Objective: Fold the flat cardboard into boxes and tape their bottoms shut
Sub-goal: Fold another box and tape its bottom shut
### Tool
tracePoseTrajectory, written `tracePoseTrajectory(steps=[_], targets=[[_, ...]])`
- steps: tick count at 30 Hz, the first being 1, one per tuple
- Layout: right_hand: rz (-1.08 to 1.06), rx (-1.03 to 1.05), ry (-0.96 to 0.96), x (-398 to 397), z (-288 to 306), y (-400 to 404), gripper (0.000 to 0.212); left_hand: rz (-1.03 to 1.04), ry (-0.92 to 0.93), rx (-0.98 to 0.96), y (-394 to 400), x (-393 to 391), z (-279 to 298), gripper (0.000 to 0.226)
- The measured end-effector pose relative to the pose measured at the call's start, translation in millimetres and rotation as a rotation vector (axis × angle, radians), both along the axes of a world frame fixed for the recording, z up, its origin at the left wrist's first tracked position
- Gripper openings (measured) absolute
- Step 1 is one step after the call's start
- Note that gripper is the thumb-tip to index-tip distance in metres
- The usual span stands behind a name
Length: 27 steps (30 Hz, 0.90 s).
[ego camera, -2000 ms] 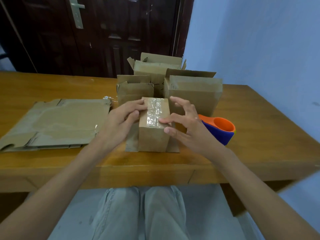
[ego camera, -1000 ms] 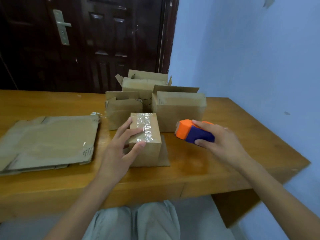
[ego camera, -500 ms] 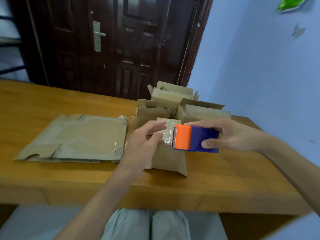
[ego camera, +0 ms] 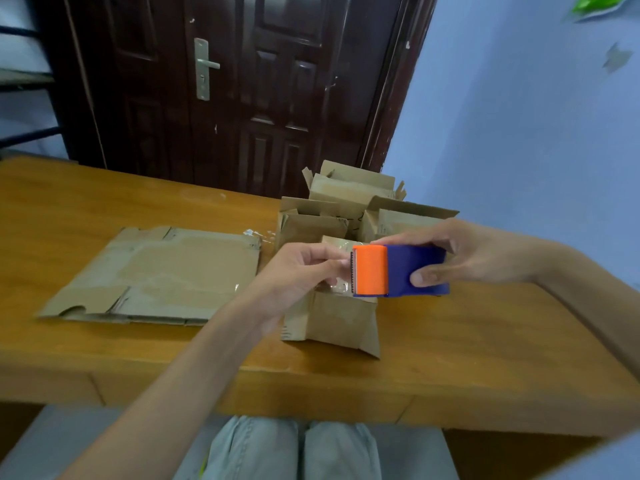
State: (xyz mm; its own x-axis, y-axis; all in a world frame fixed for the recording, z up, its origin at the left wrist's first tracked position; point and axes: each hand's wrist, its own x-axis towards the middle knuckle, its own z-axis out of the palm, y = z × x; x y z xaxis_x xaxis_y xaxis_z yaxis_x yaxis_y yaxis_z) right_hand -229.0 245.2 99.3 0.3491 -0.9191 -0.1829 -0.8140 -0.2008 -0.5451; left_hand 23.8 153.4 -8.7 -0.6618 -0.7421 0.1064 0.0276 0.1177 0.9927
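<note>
A small cardboard box (ego camera: 341, 320) stands bottom-up near the table's front edge, with clear tape along its top. My right hand (ego camera: 464, 254) grips an orange and blue tape dispenser (ego camera: 398, 270) just above the box, cutter end pointing left. My left hand (ego camera: 304, 271) is at the cutter, thumb and fingers pinched together at the tape end there. The box top is mostly hidden behind both hands and the dispenser.
A stack of flat cardboard (ego camera: 156, 275) lies on the left of the wooden table (ego camera: 485, 358). Three folded boxes (ego camera: 356, 206) stand behind the small one. A dark door (ego camera: 242, 81) is beyond the table, a blue wall at right.
My right hand picked up the tape dispenser from the table and brought it over the box. My left hand left the box side and rose to pinch at the cutter.
</note>
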Motion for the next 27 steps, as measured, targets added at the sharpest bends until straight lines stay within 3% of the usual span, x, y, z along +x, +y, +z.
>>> tracePoseTrajectory(steps=[9, 12, 16, 20, 27], targets=[[-0.095, -0.046, -0.005, 8.5, -5.1, 0.1, 0.051, 0.056, -0.042, 0.005, 0.2, -1.2, -0.7, 0.013], [-0.138, -0.105, 0.084, 20.0, -8.4, 2.5, 0.050, 0.055, -0.074, 0.082, -0.1, 0.1, 1.3, 0.014], [-0.145, -0.162, 0.157, 27.4, -15.8, 13.3, 0.070, 0.059, -0.197, 0.039, -6.3, 2.7, 8.9, 0.009], [-0.138, -0.166, 0.166, 26.6, -27.1, 17.7, 0.068, 0.069, -0.298, -0.043, -6.9, 1.7, 10.4, 0.008], [-0.170, -0.116, 0.121, 8.1, -36.7, 17.3, 0.063, 0.107, -0.210, 0.088, -9.3, 15.7, -9.6, 0.011]])
